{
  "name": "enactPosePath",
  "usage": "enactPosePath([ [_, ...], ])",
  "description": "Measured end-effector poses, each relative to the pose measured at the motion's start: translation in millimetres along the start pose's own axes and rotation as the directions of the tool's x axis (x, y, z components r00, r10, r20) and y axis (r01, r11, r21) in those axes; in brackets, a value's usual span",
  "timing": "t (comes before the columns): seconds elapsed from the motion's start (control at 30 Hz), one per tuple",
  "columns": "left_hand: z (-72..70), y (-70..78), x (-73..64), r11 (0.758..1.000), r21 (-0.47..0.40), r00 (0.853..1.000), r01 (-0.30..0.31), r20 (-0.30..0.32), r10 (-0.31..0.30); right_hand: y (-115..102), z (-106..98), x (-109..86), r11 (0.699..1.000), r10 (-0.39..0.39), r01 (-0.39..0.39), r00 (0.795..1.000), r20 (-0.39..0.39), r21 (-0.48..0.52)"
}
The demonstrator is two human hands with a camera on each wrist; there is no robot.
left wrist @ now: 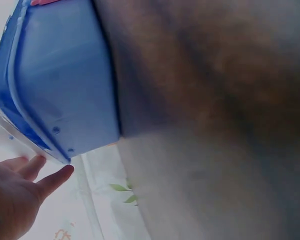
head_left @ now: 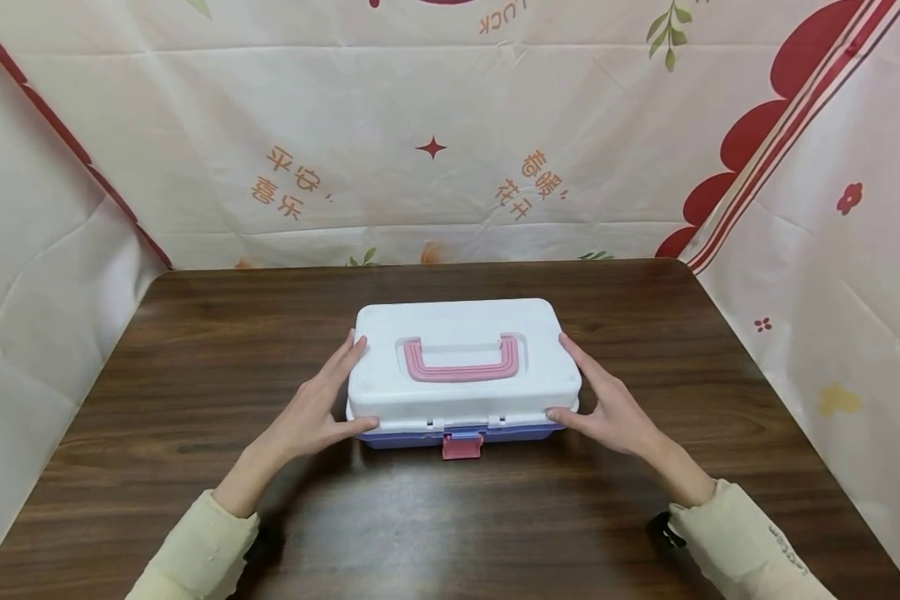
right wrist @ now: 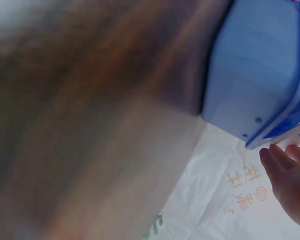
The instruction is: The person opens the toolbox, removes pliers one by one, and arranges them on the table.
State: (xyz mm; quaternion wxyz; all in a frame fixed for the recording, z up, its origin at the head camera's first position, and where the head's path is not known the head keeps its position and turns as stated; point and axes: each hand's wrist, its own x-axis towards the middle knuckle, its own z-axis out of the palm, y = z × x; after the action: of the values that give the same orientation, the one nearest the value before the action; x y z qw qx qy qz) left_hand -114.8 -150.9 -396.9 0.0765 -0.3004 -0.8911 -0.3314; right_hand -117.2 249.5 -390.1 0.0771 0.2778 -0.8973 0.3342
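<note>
A case with a white lid [head_left: 457, 321], a blue base [head_left: 401, 440] and a pink carrying handle [head_left: 461, 372] sits on the table. Its pink front latch [head_left: 462, 447] hangs swung down. At the left end of the lid is my left hand [head_left: 318, 412], fingertips on the side edge and thumb at the front rim. My right hand [head_left: 607, 404] touches the opposite end in the same way. Fairly straight fingers [left wrist: 57, 181] reach the lid's rim in the left wrist view. In the right wrist view, fingers [right wrist: 277, 162] lie along the rim too. The case's inside is hidden.
The dark wood-grain table [head_left: 450, 517] extends around the case. A white printed cloth [head_left: 435, 100] hangs behind it, with more cloth at the left and right sides. Both forearms wear pale sleeves [head_left: 198, 546].
</note>
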Motion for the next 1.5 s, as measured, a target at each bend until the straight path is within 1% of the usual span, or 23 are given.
enactPosePath([
  [0.1, -4.2, 1.6, 4.0, 1.0, -0.007, 1.0, 0.025, -0.014, -0.025, -2, -5, 4.3, 1.0, 0.012, -0.012, 1.0, 0.0, 0.001],
  [0.2, -9.9, 3.6, 9.8, 0.998, -0.013, 0.998, 0.056, -0.017, -0.056, -5, -11, 9.3, 1.0, 0.02, -0.02, 1.0, 0.02, 0.012],
  [0.3, -17.2, 6.0, 16.4, 0.995, -0.028, 0.996, 0.092, -0.004, -0.092, -7, -19, 14.8, 1.0, -0.016, 0.015, 0.999, 0.048, 0.018],
  [0.37, -22.3, 7.5, 20.6, 0.993, -0.038, 0.993, 0.114, 0.013, -0.113, -8, -23, 18.5, 0.999, -0.041, 0.041, 0.998, 0.051, 0.004],
  [0.47, -28.9, 8.2, 25.1, 0.99, -0.043, 0.991, 0.132, 0.032, -0.13, -7, -28, 23.2, 0.999, -0.048, 0.048, 0.998, 0.047, -0.014],
  [0.57, -33.1, 6.3, 26.2, 0.992, -0.049, 0.991, 0.118, 0.062, -0.115, -6, -31, 25.2, 0.999, -0.035, 0.036, 0.999, 0.041, -0.022],
  [0.7, -33.9, 1.4, 23.1, 0.997, -0.049, 0.991, 0.068, 0.115, -0.062, -5, -33, 25.2, 0.999, -0.028, 0.029, 0.998, 0.048, -0.018],
  [0.77, -33.4, -0.7, 22.6, 0.998, -0.043, 0.993, 0.05, 0.113, -0.045, -6, -33, 26.1, 1.0, -0.023, 0.024, 0.998, 0.05, -0.016],
  [0.9, -34.4, -4.3, 27.6, 0.999, -0.039, 0.997, 0.036, 0.068, -0.033, -7, -37, 31.5, 1.0, -0.005, 0.006, 0.999, 0.035, -0.011],
  [0.97, -36.6, -6.2, 31.9, 0.998, -0.058, 0.998, 0.038, 0.057, -0.034, -8, -40, 35.5, 1.0, 0.008, -0.008, 1.0, 0.027, 0.003],
  [1.1, -42.9, -8.1, 42.0, 0.986, -0.156, 0.997, 0.062, 0.058, -0.053, -8, -45, 44.4, 0.997, 0.056, -0.057, 0.998, 0.016, 0.054],
  [1.17, -46.2, -8.4, 46.8, 0.978, -0.195, 0.996, 0.076, 0.061, -0.065, -7, -47, 48.9, 0.992, 0.094, -0.094, 0.996, 0.013, 0.082],
  [1.3, -52.0, -8.9, 54.5, 0.971, -0.216, 0.993, 0.097, 0.08, -0.082, -7, -51, 57.1, 0.984, 0.141, -0.142, 0.99, 0.013, 0.103],
  [1.4, -56.0, -10.0, 59.9, 0.965, -0.238, 0.991, 0.11, 0.1, -0.088, -7, -54, 63.4, 0.981, 0.154, -0.155, 0.988, 0.017, 0.114],
  [1.5, -60.2, -11.5, 66.3, 0.957, -0.255, 0.988, 0.135, 0.111, -0.11, -7, -58, 70.9, 0.976, 0.179, -0.18, 0.984, 0.017, 0.118],
])
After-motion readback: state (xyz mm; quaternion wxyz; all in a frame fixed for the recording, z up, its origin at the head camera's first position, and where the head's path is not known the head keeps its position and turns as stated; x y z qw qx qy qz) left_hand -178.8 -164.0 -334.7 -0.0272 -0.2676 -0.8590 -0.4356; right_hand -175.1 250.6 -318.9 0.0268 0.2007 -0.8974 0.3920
